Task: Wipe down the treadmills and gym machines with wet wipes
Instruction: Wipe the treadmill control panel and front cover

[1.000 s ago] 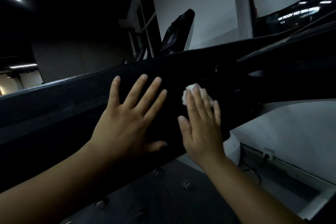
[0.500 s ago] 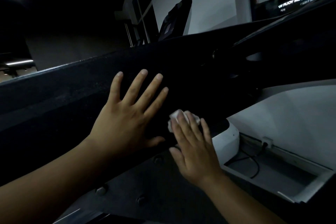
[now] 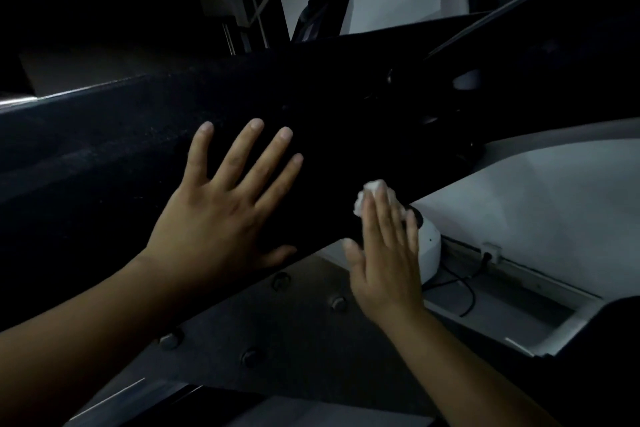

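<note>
Pressing a bunched wet wipe point(image 3: 372, 196) against the lower edge of the black machine frame point(image 3: 138, 135), the right hand point(image 3: 384, 263) is working with its fingers point(image 3: 381, 215) straight and close together. The left hand point(image 3: 221, 215) is lying flat on the same frame just beside it, fingers spread wide and holding nothing, seemingly bracing. To do this stroke well, the person is probably best pushing evenly through the flat fingers, overlapping passes along the frame and carrying the wipe over its bottom edge. Darkness is swallowing much: no dust or wet streaks are showing on the frame, so how much is already clean I cannot tell. Most of the wipe is hiding under the hand, and the frame is running out of view at both sides. Below, a grey bolted plate point(image 3: 294, 333) is showing dimly.
</note>
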Tool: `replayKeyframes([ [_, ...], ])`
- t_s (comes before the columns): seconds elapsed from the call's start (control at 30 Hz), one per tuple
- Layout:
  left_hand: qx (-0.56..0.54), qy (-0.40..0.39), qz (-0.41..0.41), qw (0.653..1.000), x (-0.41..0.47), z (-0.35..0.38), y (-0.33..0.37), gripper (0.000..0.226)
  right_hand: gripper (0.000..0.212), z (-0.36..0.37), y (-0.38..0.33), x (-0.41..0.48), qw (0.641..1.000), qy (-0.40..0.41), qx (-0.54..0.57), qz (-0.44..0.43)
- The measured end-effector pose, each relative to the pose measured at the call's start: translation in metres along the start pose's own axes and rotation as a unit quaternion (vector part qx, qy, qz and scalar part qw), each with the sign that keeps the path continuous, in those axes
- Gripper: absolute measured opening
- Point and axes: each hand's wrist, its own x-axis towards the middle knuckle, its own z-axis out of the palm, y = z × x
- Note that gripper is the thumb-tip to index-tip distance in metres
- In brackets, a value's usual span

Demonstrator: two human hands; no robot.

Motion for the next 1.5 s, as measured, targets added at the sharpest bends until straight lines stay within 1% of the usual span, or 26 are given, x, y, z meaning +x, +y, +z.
replayKeyframes([
  [0.1, -0.005, 0.01, -0.002, 1.0, -0.001, -0.001, -0.001, 0.1, 0.068, 0.001, -0.018, -0.004, 0.996, -0.02, -0.013, -0.085],
  [0.13, -0.004, 0.01, -0.003, 1.0, -0.001, -0.001, -0.001, 0.1, 0.067, 0.003, -0.015, -0.014, 0.994, -0.028, -0.027, -0.098],
  [0.17, -0.002, 0.008, -0.005, 1.0, -0.002, -0.001, -0.002, 0.1, 0.067, 0.005, -0.008, -0.02, 0.994, -0.029, -0.04, -0.094],
  [0.23, 0.002, 0.002, -0.003, 1.0, -0.001, -0.001, -0.001, 0.101, 0.067, 0.003, 0.004, -0.012, 0.999, -0.009, -0.041, -0.033],
  [0.3, -0.002, 0.0, -0.002, 1.0, 0.0, -0.001, -0.001, 0.101, 0.068, -0.009, -0.003, 0.016, 1.0, 0.015, -0.007, 0.015],
  [0.33, -0.007, 0.002, -0.004, 1.0, 0.0, -0.001, -0.001, 0.1, 0.067, -0.015, -0.014, 0.029, 1.0, 0.021, 0.012, 0.003],
  [0.4, -0.016, 0.008, -0.007, 1.0, -0.001, -0.001, -0.001, 0.1, 0.065, -0.017, -0.037, 0.034, 0.997, 0.015, 0.021, -0.073],
  [0.43, -0.018, 0.006, -0.008, 1.0, -0.001, -0.002, -0.002, 0.101, 0.065, -0.015, -0.042, 0.028, 0.994, 0.005, 0.011, -0.106],
  [0.5, -0.021, 0.0, -0.01, 1.0, 0.0, -0.004, -0.003, 0.103, 0.065, -0.012, -0.037, 0.015, 0.991, -0.008, -0.019, -0.13],
  [0.57, -0.028, -0.003, -0.009, 1.0, 0.0, -0.006, -0.004, 0.103, 0.064, -0.015, -0.029, 0.024, 0.993, 0.002, -0.038, -0.109],
  [0.63, -0.037, 0.002, 0.0, 0.999, -0.001, -0.006, -0.009, 0.105, 0.064, -0.028, -0.038, 0.056, 0.998, 0.025, -0.008, -0.05],
  [0.7, -0.046, 0.01, -0.01, 0.999, -0.002, -0.007, -0.02, 0.107, 0.064, -0.04, -0.066, 0.089, 0.998, 0.034, 0.028, -0.034],
  [0.8, -0.063, 0.018, -0.038, 0.997, -0.005, -0.011, -0.036, 0.106, 0.065, -0.037, -0.094, 0.086, 0.994, 0.013, 0.019, -0.111],
  [0.87, -0.063, 0.003, -0.043, 0.997, -0.005, -0.013, -0.042, 0.106, 0.064, -0.033, -0.083, 0.069, 0.987, 0.003, -0.017, -0.162],
  [0.9, -0.061, -0.003, -0.042, 0.997, -0.005, -0.013, -0.042, 0.107, 0.064, -0.035, -0.074, 0.068, 0.985, 0.005, -0.028, -0.168],
  [0.97, -0.058, -0.005, -0.038, 0.998, -0.004, -0.012, -0.042, 0.108, 0.063, -0.041, -0.068, 0.084, 0.992, 0.016, -0.027, -0.123],
  [1.03, -0.057, -0.005, -0.037, 0.998, -0.005, -0.011, -0.041, 0.108, 0.064, -0.048, -0.083, 0.109, 0.998, 0.025, 0.001, -0.058],
  [1.07, -0.058, -0.003, -0.037, 0.998, -0.005, -0.011, -0.042, 0.107, 0.064, -0.048, -0.095, 0.115, 0.998, 0.027, 0.015, -0.051],
  [1.13, -0.065, 0.005, -0.036, 0.997, -0.006, -0.011, -0.044, 0.105, 0.065, -0.044, -0.11, 0.106, 0.996, 0.014, 0.014, -0.09],
  [1.23, -0.064, 0.008, -0.035, 0.997, -0.006, -0.011, -0.044, 0.105, 0.066, -0.036, -0.086, 0.071, 0.987, -0.008, -0.038, -0.153],
  [1.27, -0.06, 0.005, -0.036, 0.998, -0.006, -0.012, -0.044, 0.106, 0.065, -0.038, -0.072, 0.07, 0.989, -0.004, -0.048, -0.143],
  [1.3, -0.055, 0.0, -0.037, 0.998, -0.006, -0.012, -0.043, 0.107, 0.065, -0.04, -0.063, 0.076, 0.993, 0.003, -0.051, -0.111],
  [1.37, -0.046, -0.007, -0.043, 0.998, -0.005, -0.012, -0.04, 0.108, 0.066, -0.048, -0.059, 0.097, 0.999, 0.012, -0.036, -0.031],
  [1.4, -0.042, -0.011, -0.047, 0.998, -0.005, -0.011, -0.038, 0.108, 0.067, -0.049, -0.064, 0.104, 1.0, 0.012, -0.023, -0.015],
  [1.43, -0.036, -0.012, -0.05, 0.998, -0.004, -0.011, -0.035, 0.107, 0.068, -0.049, -0.072, 0.103, 0.999, 0.012, -0.015, -0.026],
  [1.5, -0.037, -0.01, -0.049, 0.998, -0.003, -0.01, -0.028, 0.106, 0.068, -0.038, -0.078, 0.078, 0.996, 0.0, -0.026, -0.088],
])
